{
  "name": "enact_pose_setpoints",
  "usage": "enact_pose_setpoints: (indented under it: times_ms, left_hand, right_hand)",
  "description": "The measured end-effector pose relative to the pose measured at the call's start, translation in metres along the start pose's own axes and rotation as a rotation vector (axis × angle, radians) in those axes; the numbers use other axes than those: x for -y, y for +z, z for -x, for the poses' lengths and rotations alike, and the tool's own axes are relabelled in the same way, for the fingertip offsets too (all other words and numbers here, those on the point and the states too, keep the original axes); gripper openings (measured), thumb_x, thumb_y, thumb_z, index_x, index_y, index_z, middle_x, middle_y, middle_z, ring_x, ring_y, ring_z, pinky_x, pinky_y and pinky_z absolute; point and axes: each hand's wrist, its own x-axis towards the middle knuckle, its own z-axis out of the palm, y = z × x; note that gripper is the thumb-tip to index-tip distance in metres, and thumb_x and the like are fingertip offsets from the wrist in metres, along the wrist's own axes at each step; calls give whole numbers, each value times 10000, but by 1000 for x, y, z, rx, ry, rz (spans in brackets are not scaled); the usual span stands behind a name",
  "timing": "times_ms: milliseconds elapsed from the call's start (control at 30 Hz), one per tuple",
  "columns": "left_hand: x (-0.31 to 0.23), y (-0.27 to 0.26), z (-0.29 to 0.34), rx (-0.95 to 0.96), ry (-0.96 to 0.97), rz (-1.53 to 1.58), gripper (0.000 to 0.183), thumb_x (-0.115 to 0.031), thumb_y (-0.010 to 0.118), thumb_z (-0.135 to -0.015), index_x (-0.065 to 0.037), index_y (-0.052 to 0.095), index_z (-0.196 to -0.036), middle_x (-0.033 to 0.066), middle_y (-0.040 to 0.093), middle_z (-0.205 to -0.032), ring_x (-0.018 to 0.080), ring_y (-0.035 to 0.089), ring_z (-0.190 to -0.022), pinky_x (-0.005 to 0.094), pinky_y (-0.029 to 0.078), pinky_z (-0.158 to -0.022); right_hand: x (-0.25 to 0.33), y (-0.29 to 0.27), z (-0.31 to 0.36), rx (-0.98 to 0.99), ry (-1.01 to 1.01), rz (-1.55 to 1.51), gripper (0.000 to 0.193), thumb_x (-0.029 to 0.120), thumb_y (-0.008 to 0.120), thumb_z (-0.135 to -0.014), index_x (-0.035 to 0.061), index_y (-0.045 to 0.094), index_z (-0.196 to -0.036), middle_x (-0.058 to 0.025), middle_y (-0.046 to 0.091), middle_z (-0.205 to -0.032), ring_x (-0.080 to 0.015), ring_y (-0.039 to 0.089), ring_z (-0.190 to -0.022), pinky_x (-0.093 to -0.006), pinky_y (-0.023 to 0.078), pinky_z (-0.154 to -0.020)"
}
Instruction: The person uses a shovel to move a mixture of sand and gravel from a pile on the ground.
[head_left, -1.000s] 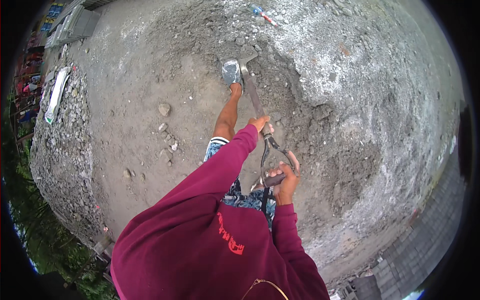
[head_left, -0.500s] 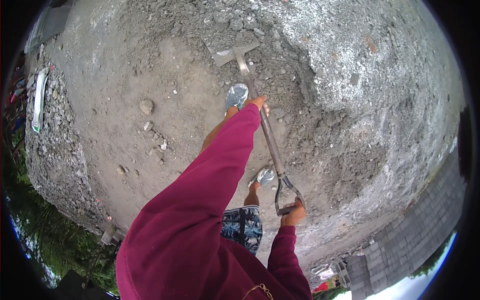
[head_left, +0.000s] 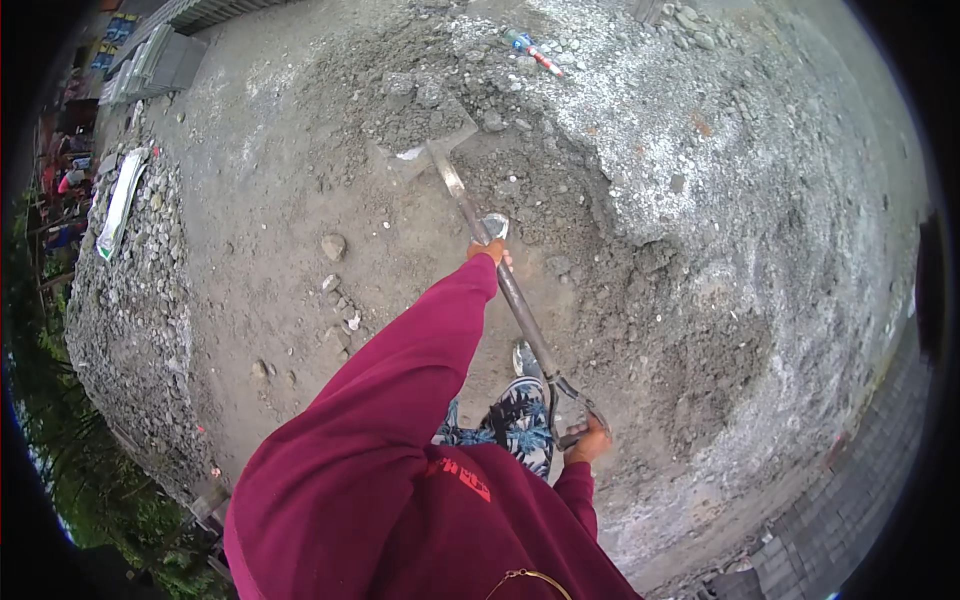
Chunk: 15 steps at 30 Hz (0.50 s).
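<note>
My left hand (head_left: 489, 251) is wrapped around the middle of a long-handled shovel's shaft (head_left: 523, 316). Lower down, my right hand (head_left: 590, 441) grips the D-shaped handle at its end. The shovel slants away to the upper left. Its wide metal blade (head_left: 455, 136) carries a heap of wet-looking grey gravel mix (head_left: 412, 103), which hides most of the metal. Whether the blade touches the ground, I cannot tell. My feet stand on either side of the shaft, partly hidden by my arm and shorts.
To the right spreads a broad bed of grey and whitish gravel mix (head_left: 690, 180). A plastic bottle (head_left: 535, 50) lies at its far edge. Loose stones (head_left: 334, 246) dot the ground on the left. Beyond are a gravel pile (head_left: 140, 310), a white sack (head_left: 121, 204) and stacked grey blocks (head_left: 155, 65).
The blade has shifted left and now bears a heap of grey mix. My left hand moved with the shaft, while my right stays on the handle. The view has tilted farther ahead.
</note>
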Motion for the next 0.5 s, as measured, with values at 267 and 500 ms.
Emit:
enact_pose_setpoints:
  times_ms: [267,500]
  left_hand:
    - [38,-47,155,58,91,314,174,-97,601,-772,32,511,-847,110,570,-669,218,588,-512,399,553,-469]
    - [194,-100,225,145,-51,620,168,-104,607,-779,-7,528,-890,105,578,-710,222,597,-543,408,543,-496]
  right_hand:
    - [89,-123,54,276,-317,91,87,37,563,-743,33,569,-830,-33,450,-575,-163,450,-434,-293,399,-399]
    - [133,-245,74,329,-540,362,24,50,562,-772,29,569,-782,-12,429,-546,-127,393,-394,-262,355,-378]
